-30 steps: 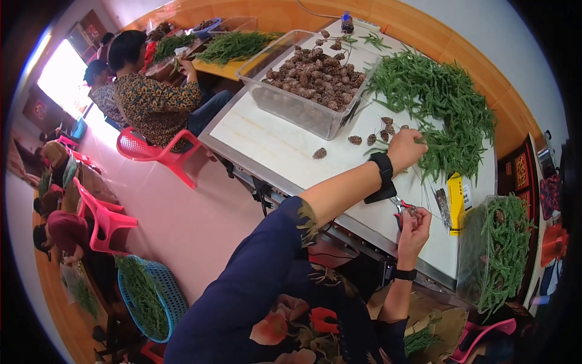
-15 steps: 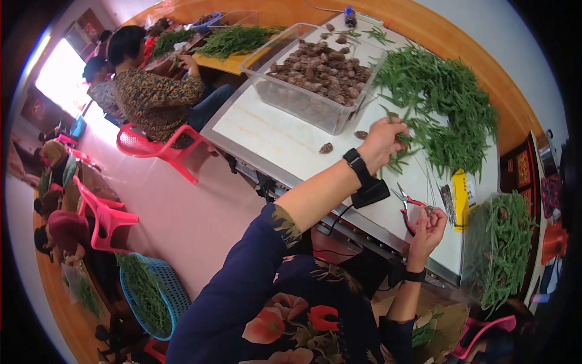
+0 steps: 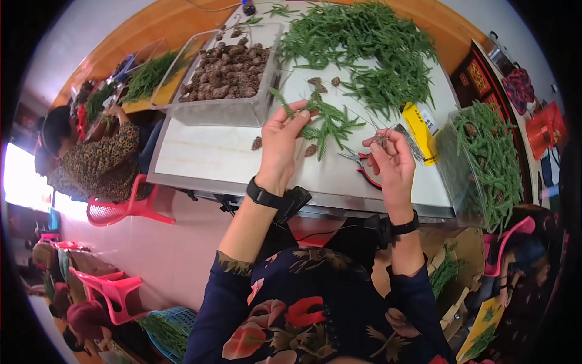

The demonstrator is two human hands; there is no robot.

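My left hand is closed on a green artificial pine sprig, whose needled branches spread to the right over the white table. To its right, my right hand pinches a small brown pine cone; thin wires extend from near its fingertips toward the sprig. Red-and-black pliers lie beside the right hand. Loose pine cones rest close to the left hand, one on its left and another on its right.
A clear bin of pine cones stands at the back left. Green sprigs are heaped behind my hands. On the right are a yellow packet, wire pieces and a clear bin of finished sprigs. A person sits at left.
My left hand has drawn the sprig out of the area by the heap, toward me. My right hand, with the pine cone, has come nearer to it. The view has turned right.
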